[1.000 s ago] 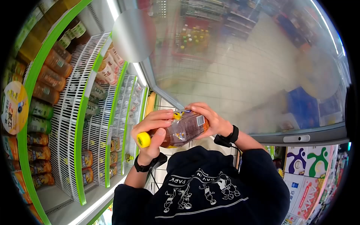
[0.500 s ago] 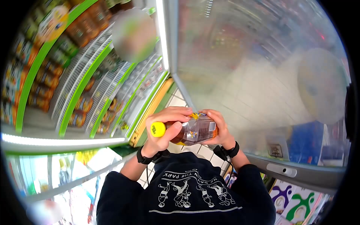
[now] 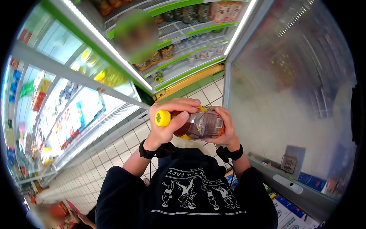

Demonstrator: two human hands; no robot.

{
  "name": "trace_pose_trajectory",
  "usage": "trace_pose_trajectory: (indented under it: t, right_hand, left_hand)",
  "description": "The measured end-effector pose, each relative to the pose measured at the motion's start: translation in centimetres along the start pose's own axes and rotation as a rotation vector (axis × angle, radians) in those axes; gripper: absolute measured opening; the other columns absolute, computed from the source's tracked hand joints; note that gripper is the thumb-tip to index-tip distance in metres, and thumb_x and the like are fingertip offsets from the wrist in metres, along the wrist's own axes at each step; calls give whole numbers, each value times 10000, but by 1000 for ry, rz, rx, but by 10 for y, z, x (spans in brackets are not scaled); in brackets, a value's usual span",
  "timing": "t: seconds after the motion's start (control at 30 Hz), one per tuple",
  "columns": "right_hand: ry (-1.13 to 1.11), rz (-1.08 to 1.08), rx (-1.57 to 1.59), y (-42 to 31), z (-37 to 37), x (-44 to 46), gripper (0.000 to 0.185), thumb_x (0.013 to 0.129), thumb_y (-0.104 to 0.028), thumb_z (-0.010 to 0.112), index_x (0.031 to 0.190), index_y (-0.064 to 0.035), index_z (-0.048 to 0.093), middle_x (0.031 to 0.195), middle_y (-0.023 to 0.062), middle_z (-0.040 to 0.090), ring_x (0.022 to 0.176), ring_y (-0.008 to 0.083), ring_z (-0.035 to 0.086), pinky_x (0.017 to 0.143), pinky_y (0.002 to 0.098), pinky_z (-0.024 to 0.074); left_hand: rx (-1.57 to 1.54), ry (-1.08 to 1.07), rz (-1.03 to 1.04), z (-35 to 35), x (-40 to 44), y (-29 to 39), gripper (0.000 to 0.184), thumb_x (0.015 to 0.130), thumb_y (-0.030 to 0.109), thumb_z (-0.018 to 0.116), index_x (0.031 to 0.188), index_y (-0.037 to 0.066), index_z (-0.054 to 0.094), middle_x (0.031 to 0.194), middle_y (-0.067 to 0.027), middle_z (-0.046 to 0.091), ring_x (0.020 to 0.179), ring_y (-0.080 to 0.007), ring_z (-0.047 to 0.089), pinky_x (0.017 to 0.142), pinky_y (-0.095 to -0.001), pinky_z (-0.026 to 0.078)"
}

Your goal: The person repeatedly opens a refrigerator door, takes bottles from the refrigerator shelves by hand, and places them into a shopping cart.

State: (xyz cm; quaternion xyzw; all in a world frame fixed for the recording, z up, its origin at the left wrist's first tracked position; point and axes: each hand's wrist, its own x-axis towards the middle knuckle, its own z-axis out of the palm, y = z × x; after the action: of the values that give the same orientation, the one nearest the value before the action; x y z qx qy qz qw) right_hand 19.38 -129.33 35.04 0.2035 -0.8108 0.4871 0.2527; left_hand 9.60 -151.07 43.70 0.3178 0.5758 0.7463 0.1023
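A drink bottle (image 3: 203, 124) with dark brown liquid and a yellow cap (image 3: 162, 118) lies on its side in front of my chest. My left hand (image 3: 162, 128) is wrapped round its neck end, thumb across the front, with the cap sticking out to the left. At the base end, my right hand (image 3: 228, 128) grips the bottle from the right. A barcode and some yellow and orange label show between the hands. Both wrists wear black bands with cables.
Ahead stands a cooler shelf (image 3: 190, 36) with bottles and jars. Its fogged glass door (image 3: 282, 99) stands open at my right, with a handle (image 3: 288, 184). Other lit fridges (image 3: 80, 114) line the left. Another person's hands (image 3: 78, 217) show at lower left, above the tiled floor (image 3: 93, 171).
My view has turned left, so the cooler shelves have shifted right and more fridges and floor show at left. Another person has come into view. Both hands keep their hold on the bottle.
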Motion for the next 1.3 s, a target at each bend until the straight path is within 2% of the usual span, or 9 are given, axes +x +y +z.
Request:
trace_pose_trajectory:
  t: [0.33,0.7,0.83,0.9,1.03,1.13,1.3]
  right_hand:
    - [-182,-33,127,-23,70,3,1059,555,-201,950,1434,-1,393,1330,206,502,1203,352,543,1009,428,477]
    - [-318,7,188,-79,160,17,1054,568,-195,945,1439,-36,372,1356,190,481,1227,349,522,1025,419,458]
    - [-362,51,172,-95,188,4,1053,562,-184,940,1438,-38,374,1363,200,480,1223,375,521,1018,426,458]
    - [-359,111,130,-108,195,-5,1054,566,-184,933,1443,-33,369,1364,208,484,1222,380,526,1014,426,463]
    - [-356,259,88,-135,201,-14,1037,586,-190,915,1449,-32,363,1360,189,503,1201,366,553,1005,420,473]
    - [-350,300,-21,-151,198,-29,1054,563,-186,913,1447,-37,358,1342,177,528,1189,374,559,995,427,482]
    - [-330,405,-8,-157,184,-63,1037,558,-185,909,1427,-39,362,1322,188,534,1182,385,564,987,436,487]
  left_hand:
    - [24,187,-21,-52,-81,22,186,871,53,598,972,-54,712,1094,-207,705,1012,-267,686,891,-343,528]
    - [33,255,2,-131,-153,59,172,873,41,605,972,-46,715,1085,-199,709,978,-249,694,871,-328,533]
    - [99,167,30,-149,-174,65,144,847,27,636,941,-22,734,1037,-180,724,965,-258,700,851,-331,546]
    - [98,146,-13,-154,-181,65,180,835,47,593,912,-47,726,1017,-216,719,986,-312,694,872,-374,543]
    - [54,47,-54,-156,-186,66,163,826,22,605,917,-35,728,1004,-191,726,981,-291,698,868,-357,545]
    - [112,-53,27,-144,-192,62,138,818,4,637,914,-17,734,979,-162,734,974,-293,699,870,-358,546]
    - [175,-175,114,-109,-196,64,119,799,-13,665,896,-7,734,960,-140,739,973,-294,698,887,-370,537]
